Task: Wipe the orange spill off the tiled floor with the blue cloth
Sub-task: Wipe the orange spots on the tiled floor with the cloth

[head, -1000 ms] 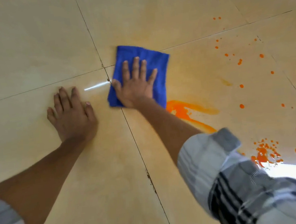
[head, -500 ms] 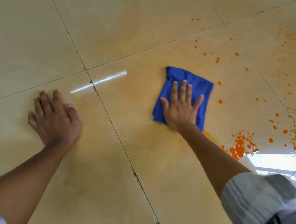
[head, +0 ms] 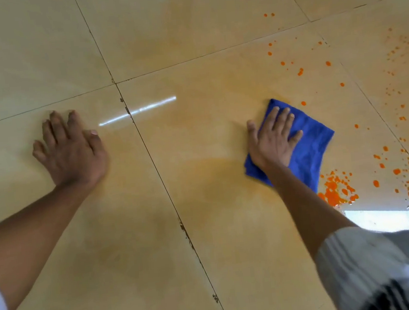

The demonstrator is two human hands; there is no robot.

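Blue cloth [head: 307, 145] lies flat on the tiled floor [head: 205, 229] under the right hand [head: 273, 140], fingers [head: 283, 117] straight, pressing it beside the orange spill [head: 334, 191]; left hand [head: 72, 152] rests splayed, well apart.

Soft, even daylight. Bright glare streak [head: 137, 110] on floor [head: 38, 46] just right of left hand [head: 71, 152]; sleeve [head: 374, 271] below right hand [head: 273, 139] motion-blurred; grout lines bow.

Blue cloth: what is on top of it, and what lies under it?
The right hand presses flat on the blue cloth. Beneath it lies the tiled floor; any orange spill there is hidden.
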